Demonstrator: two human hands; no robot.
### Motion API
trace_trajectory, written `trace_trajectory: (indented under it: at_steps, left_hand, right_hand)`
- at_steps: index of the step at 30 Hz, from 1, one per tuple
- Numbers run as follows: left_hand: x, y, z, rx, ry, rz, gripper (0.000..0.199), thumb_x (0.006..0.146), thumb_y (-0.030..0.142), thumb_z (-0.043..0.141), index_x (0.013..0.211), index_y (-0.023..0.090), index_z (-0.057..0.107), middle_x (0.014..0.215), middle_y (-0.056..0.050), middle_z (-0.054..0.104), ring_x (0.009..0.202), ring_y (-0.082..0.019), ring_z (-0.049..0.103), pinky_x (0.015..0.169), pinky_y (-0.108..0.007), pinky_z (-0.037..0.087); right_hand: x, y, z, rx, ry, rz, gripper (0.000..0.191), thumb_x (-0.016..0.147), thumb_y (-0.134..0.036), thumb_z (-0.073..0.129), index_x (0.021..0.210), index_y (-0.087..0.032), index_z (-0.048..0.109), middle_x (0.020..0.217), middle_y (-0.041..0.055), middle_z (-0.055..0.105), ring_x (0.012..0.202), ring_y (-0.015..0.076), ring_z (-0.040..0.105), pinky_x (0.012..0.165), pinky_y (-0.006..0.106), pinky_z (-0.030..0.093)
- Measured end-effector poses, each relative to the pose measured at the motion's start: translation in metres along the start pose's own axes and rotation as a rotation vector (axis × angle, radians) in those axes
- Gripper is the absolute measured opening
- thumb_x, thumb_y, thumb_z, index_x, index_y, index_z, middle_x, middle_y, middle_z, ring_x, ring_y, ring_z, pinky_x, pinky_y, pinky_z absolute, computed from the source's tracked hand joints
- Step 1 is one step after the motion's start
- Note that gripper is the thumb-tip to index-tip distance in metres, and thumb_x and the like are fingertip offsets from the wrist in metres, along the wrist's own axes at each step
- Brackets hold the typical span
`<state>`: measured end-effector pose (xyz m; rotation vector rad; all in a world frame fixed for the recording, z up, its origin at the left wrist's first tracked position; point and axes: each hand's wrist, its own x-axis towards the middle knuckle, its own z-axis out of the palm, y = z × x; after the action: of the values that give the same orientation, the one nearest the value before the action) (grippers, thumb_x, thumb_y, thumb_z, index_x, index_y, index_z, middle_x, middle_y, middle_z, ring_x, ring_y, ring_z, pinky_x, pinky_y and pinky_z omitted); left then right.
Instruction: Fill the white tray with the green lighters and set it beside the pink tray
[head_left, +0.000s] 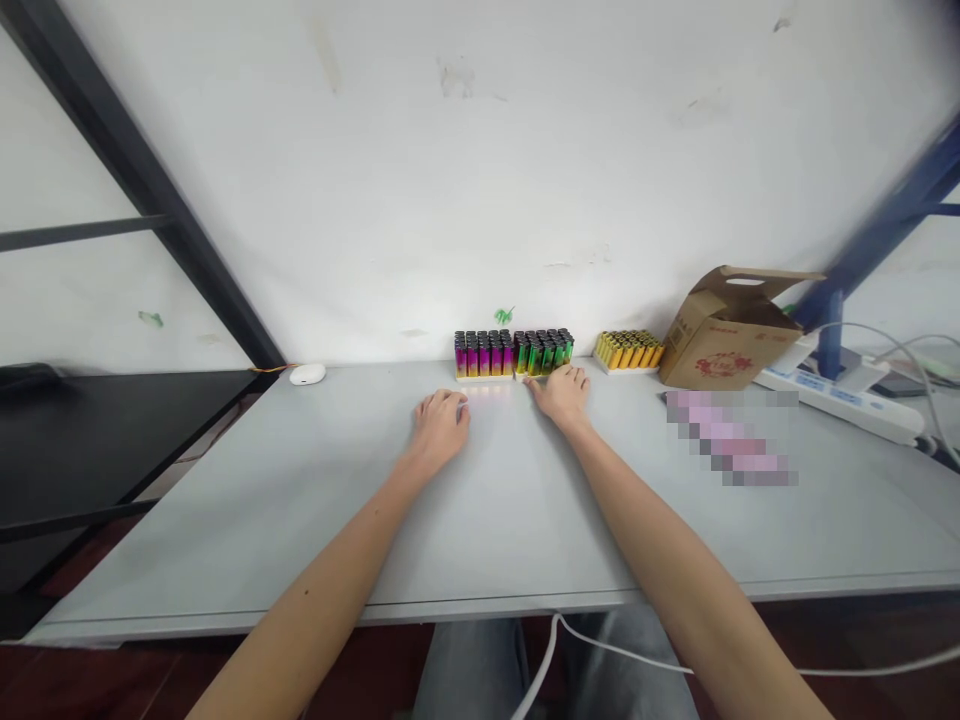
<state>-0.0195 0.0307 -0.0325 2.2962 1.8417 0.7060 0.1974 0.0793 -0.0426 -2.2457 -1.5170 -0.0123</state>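
Note:
My left hand (439, 430) rests on the table with its fingers apart and slightly bent, holding nothing. It is nearest to a white tray of purple-and-gold lighters (484, 355), a short gap in front of it. My right hand (561, 393) lies at the front of a tray of green lighters (544, 352). Its thumb and fingers are spread along the tray's front edge and right corner, seemingly touching it, and hide part of that edge. The two trays stand side by side, with the lighters upright in rows. Farther right is a tray of yellow lighters (630, 350).
An open cardboard box (712, 350) stands right of the yellow lighters. Beyond it lies a white power strip (840, 400) with cables. A blurred pink item (724, 435) lies on the grey table (525, 540). A small white case (307, 374) sits at the back left.

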Motion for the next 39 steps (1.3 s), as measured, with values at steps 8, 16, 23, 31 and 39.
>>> trace_trajectory:
  at_steps: [8, 16, 23, 31, 39]
  left_hand:
    - [0.000, 0.000, 0.000, -0.010, 0.006, -0.002, 0.028, 0.092, 0.025, 0.042, 0.110, 0.019, 0.064, 0.118, -0.010, 0.062, 0.113, -0.027, 0.056, 0.101, -0.044, 0.038]
    - [0.004, -0.002, 0.004, 0.052, 0.038, 0.014, 0.034, 0.092, 0.030, 0.042, 0.120, 0.018, 0.058, 0.124, -0.012, 0.060, 0.119, -0.031, 0.053, 0.103, -0.048, 0.036]
    - [0.014, -0.012, 0.005, 0.069, 0.029, 0.012, 0.053, 0.090, 0.040, 0.045, 0.137, 0.016, 0.044, 0.144, -0.015, 0.048, 0.134, -0.031, 0.042, 0.110, -0.049, 0.030]
    - [0.018, -0.015, 0.008, 0.030, -0.089, 0.093, 0.057, 0.092, 0.044, 0.037, 0.144, 0.018, 0.036, 0.150, -0.013, 0.041, 0.141, -0.029, 0.034, 0.116, -0.058, 0.014]
    - [0.023, -0.009, 0.006, 0.077, -0.095, -0.040, 0.066, 0.091, 0.052, 0.033, 0.147, 0.016, 0.030, 0.151, -0.016, 0.040, 0.142, -0.040, 0.028, 0.111, -0.067, 0.012]
  right_hand:
    - [0.009, 0.000, 0.004, 0.106, 0.024, 0.015, 0.088, 0.082, -0.057, 0.058, 0.133, 0.011, 0.036, 0.139, 0.0350, 0.042, 0.139, 0.0407, 0.027, 0.112, 0.047, 0.021]
    - [-0.031, 0.001, -0.005, 0.146, 0.049, -0.227, 0.076, 0.089, -0.045, 0.046, 0.144, 0.004, 0.026, 0.152, 0.0278, 0.029, 0.143, 0.0406, 0.021, 0.114, 0.049, 0.020]
    - [-0.053, -0.008, -0.011, 0.122, -0.194, -0.558, 0.069, 0.092, -0.050, 0.040, 0.145, -0.006, 0.034, 0.152, 0.0186, 0.036, 0.141, 0.0359, 0.028, 0.114, 0.049, 0.023]
    - [-0.044, -0.009, -0.013, 0.124, -0.261, -0.620, 0.073, 0.091, -0.051, 0.043, 0.149, -0.009, 0.027, 0.158, 0.0209, 0.021, 0.147, 0.0323, 0.018, 0.115, 0.045, 0.021]
    - [-0.041, -0.010, -0.013, 0.088, -0.271, -0.624, 0.075, 0.090, -0.054, 0.042, 0.151, -0.012, 0.027, 0.160, 0.0190, 0.015, 0.146, 0.0335, 0.019, 0.114, 0.048, 0.022]
